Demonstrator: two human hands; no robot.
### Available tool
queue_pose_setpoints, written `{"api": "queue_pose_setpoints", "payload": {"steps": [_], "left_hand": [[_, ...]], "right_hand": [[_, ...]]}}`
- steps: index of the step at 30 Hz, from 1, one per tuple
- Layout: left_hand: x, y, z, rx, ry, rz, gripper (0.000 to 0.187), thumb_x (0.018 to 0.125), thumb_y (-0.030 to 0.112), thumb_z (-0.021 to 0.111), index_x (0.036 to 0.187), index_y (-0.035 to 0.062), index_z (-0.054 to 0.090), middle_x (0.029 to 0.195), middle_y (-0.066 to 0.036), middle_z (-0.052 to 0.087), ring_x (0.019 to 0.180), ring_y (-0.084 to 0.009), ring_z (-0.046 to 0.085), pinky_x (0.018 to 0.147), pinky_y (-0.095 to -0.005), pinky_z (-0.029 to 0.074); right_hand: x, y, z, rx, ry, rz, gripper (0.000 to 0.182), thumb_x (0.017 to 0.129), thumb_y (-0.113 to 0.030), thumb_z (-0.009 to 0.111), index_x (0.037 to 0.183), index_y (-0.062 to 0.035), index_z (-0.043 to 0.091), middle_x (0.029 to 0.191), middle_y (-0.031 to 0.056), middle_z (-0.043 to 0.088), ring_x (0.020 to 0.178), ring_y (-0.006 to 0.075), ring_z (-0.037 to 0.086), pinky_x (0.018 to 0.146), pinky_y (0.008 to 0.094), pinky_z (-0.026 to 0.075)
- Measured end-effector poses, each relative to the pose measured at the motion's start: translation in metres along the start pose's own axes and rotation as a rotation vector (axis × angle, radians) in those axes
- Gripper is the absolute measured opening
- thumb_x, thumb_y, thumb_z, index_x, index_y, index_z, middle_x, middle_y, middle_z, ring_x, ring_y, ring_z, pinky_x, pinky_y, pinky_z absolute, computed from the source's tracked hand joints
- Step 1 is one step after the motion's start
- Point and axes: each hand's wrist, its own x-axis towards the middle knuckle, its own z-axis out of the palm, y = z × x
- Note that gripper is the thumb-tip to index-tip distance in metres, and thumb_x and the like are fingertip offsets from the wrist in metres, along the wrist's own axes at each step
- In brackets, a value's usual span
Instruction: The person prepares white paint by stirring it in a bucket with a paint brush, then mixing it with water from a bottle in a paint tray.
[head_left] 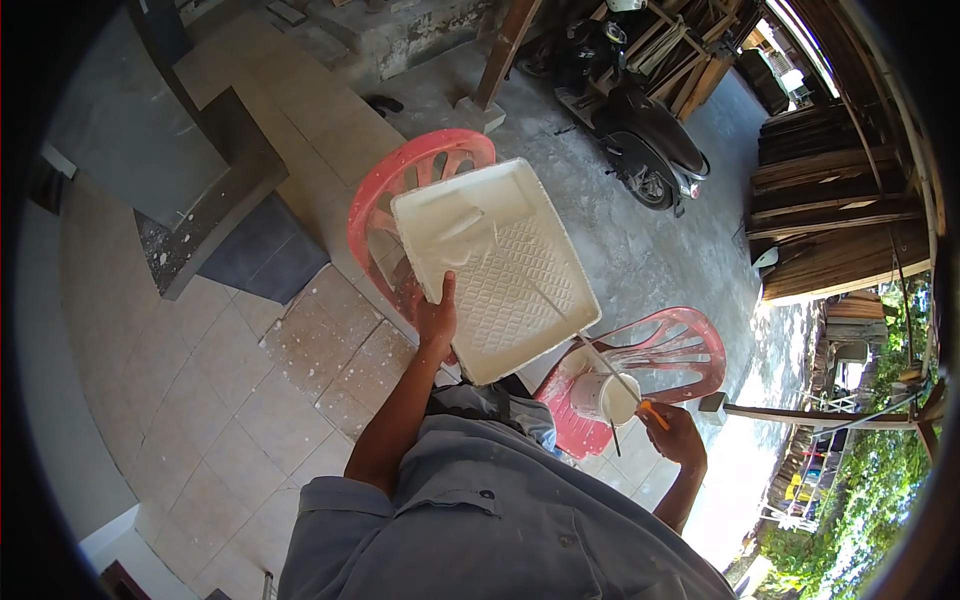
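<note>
My left hand (438, 318) grips the left edge of a paint tray (520, 290), thumb on top and fingers hidden beneath. The tray is tilted and coated in cream paint, with a ribbed diamond pattern. In my right hand (676, 438) is the orange handle of a paint roller (654, 414). Its long thin rod crosses the tray's lower right edge, and its paint-covered head lies in the tray's upper part. A white bucket (598, 398) stands on a paint-spattered red chair (675, 350) beside my right hand. A thin dark stick sticks out by the bucket.
Another red plastic chair (375, 200) is behind the tray. A black scooter (640, 135) is parked farther off near a wooden post (507, 55). A dark-edged counter (225, 185) is at the left, above paint-spotted floor tiles (320, 340). Stacked timber (840, 220) lines the right.
</note>
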Motion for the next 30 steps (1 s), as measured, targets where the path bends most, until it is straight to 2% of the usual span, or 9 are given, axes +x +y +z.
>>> {"api": "queue_pose_setpoints", "payload": {"steps": [4, 7, 10, 13, 16, 22, 25, 30], "left_hand": [[-0.006, 0.009, -0.001, 0.009, -0.024, 0.001, 0.097, 0.087, 0.059, 0.063, 0.147, -0.006, 0.025, 0.149, -0.024, 0.034, 0.136, -0.0346, 0.037, 0.111, -0.0384, 0.03], [0.001, -0.003, 0.001, 0.001, -0.005, 0.039, 0.098, 0.087, 0.059, 0.063, 0.148, -0.0061, 0.023, 0.15, -0.024, 0.034, 0.136, -0.0343, 0.036, 0.112, -0.0383, 0.029], [-0.001, -0.007, 0.007, 0.057, 0.141, 0.101, 0.069, 0.091, 0.052, 0.062, 0.131, -0.0032, 0.052, 0.13, -0.018, 0.058, 0.119, -0.0314, 0.054, 0.101, -0.0379, 0.039], [0.002, -0.01, 0.008, 0.047, 0.13, 0.084, 0.07, 0.091, 0.052, 0.062, 0.132, -0.0032, 0.05, 0.132, -0.018, 0.056, 0.12, -0.0316, 0.053, 0.102, -0.0386, 0.039], [0.009, -0.023, 0.01, 0.108, 0.19, 0.159, 0.071, 0.091, 0.052, 0.062, 0.134, -0.0032, 0.049, 0.133, -0.019, 0.055, 0.12, -0.0318, 0.053, 0.102, -0.0389, 0.038], [0.0, -0.006, 0.005, 0.065, 0.108, 0.061, 0.069, 0.091, 0.049, 0.063, 0.134, -0.0032, 0.049, 0.133, -0.018, 0.055, 0.121, -0.0309, 0.052, 0.103, -0.0377, 0.038], [0.0, -0.004, 0.001, 0.022, -0.003, 0.054, 0.094, 0.088, 0.058, 0.062, 0.147, -0.0061, 0.026, 0.148, -0.025, 0.035, 0.135, -0.0345, 0.037, 0.11, -0.0393, 0.031], [-0.001, -0.005, 0.0, -0.024, -0.027, 0.042, 0.092, 0.088, 0.057, 0.061, 0.146, -0.006, 0.027, 0.148, -0.024, 0.036, 0.135, -0.034, 0.038, 0.11, -0.0391, 0.031]], "right_hand": [[0.005, -0.009, 0.004, 0.041, 0.066, 0.038, 0.03, 0.096, -0.032, 0.061, 0.109, -0.0064, 0.069, 0.056, 0.0007, 0.054, 0.042, 0.0089, 0.049, 0.042, 0.0272, 0.039], [0.004, -0.015, 0.006, 0.085, 0.016, 0.017, 0.03, 0.096, -0.031, 0.06, 0.109, -0.0064, 0.069, 0.056, 0.0006, 0.054, 0.042, 0.0088, 0.049, 0.041, 0.0267, 0.039], [-0.004, -0.017, 0.005, 0.108, -0.032, 0.02, 0.03, 0.097, -0.032, 0.059, 0.107, -0.0062, 0.07, 0.056, 0.0007, 0.053, 0.042, 0.0088, 0.049, 0.041, 0.0264, 0.039], [-0.008, -0.017, 0.003, 0.063, -0.085, 0.001, 0.031, 0.097, -0.034, 0.058, 0.105, -0.0064, 0.07, 0.057, 0.0006, 0.054, 0.043, 0.009, 0.049, 0.042, 0.0261, 0.039], [-0.013, -0.018, 0.0, 0.041, -0.092, 0.052, 0.032, 0.098, -0.036, 0.058, 0.103, -0.0066, 0.07, 0.057, 0.0004, 0.054, 0.043, 0.0092, 0.05, 0.042, 0.0259, 0.039], [-0.01, -0.01, -0.009, 0.02, -0.04, 0.108, 0.033, 0.097, -0.036, 0.058, 0.105, -0.0067, 0.069, 0.057, 0.0004, 0.054, 0.044, 0.0093, 0.05, 0.042, 0.0272, 0.04], [-0.004, -0.021, 0.003, 0.046, -0.007, 0.081, 0.032, 0.097, -0.035, 0.058, 0.106, -0.0067, 0.069, 0.057, 0.0, 0.054, 0.043, 0.0093, 0.05, 0.042, 0.0274, 0.04], [-0.003, -0.012, 0.01, 0.051, -0.087, 0.042, 0.031, 0.097, -0.034, 0.057, 0.105, -0.0065, 0.07, 0.057, -0.0001, 0.054, 0.044, 0.009, 0.05, 0.042, 0.027, 0.04]]}}
